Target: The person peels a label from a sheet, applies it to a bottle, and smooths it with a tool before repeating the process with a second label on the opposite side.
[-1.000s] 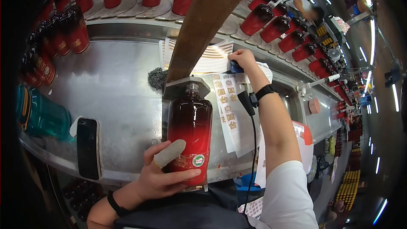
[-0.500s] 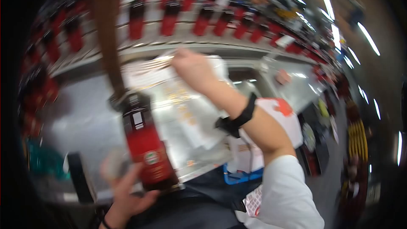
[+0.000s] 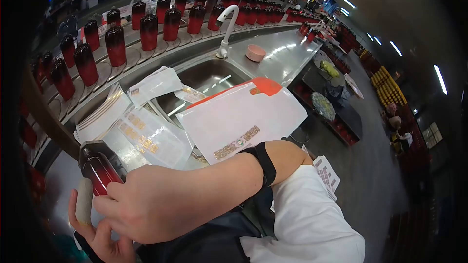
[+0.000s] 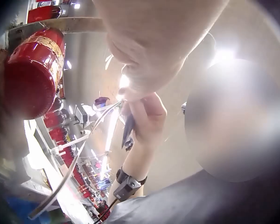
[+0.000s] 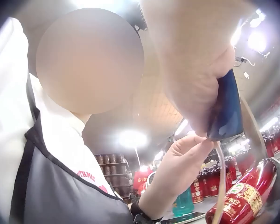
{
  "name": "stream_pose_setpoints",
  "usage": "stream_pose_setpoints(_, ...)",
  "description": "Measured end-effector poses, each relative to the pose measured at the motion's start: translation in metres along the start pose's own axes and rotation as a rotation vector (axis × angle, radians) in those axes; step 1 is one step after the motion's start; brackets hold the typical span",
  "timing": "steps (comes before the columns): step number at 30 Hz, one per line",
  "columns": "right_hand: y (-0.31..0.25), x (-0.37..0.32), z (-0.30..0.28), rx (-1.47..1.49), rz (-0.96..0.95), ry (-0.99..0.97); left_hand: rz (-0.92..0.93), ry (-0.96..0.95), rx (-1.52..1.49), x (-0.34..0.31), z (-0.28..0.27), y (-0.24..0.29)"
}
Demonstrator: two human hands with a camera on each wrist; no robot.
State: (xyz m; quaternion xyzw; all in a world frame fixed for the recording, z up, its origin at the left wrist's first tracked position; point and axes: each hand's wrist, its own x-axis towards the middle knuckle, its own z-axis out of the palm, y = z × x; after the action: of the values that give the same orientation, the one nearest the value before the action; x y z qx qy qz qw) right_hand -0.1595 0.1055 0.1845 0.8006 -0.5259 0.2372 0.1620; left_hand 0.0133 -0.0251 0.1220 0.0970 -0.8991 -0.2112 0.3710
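Observation:
My right hand [image 3: 146, 204] has crossed low to the left, close to my body, and grips a small blue tool [image 5: 226, 107]. The blue tool [image 4: 128, 130] also shows in the left wrist view, pinched in that hand's fingers. My left hand [image 3: 92, 229] lies just under the right one, with a bandaged finger [image 3: 84, 202] standing straight. Its fingertips [image 5: 196, 144] meet the tool's lower end, where a thin clear strip [image 5: 219, 186] hangs down. Whether they pinch the strip is hidden. A dark red bottle [image 3: 100, 165] lies tilted just above both hands.
Label sheets [image 3: 146, 136] and a white envelope with an orange corner [image 3: 243, 117] lie on the steel counter. Behind them are a sink [image 3: 204, 75], a faucet [image 3: 226, 24] and a pink bowl [image 3: 255, 52]. Rows of red bottles [image 3: 146, 29] line the curved conveyor.
My right hand has come back from the label sheets at the rear down to my left hand. My left hand no longer grips the bottle's base. The head view has swung right.

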Motion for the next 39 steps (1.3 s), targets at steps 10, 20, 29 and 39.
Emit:
stream_pose_setpoints(10,-0.004,-0.009,0.013,0.067,0.048,0.119,-0.083,-0.035,-0.085,-0.004,0.002,0.004)
stream_pose_setpoints(20,-0.035,0.018,0.089,1.172,0.61,-0.125,-0.108,0.032,-0.246,-0.048,-0.039,-0.049)
stream_pose_setpoints(29,-0.033,0.028,0.105,0.953,0.553,-0.196,-0.289,-0.064,-0.555,-0.067,-0.048,-0.085)
stream_pose_setpoints(39,-0.028,0.044,0.103,0.991,0.77,-0.419,-0.359,-0.09,-0.436,-0.086,-0.06,-0.095)
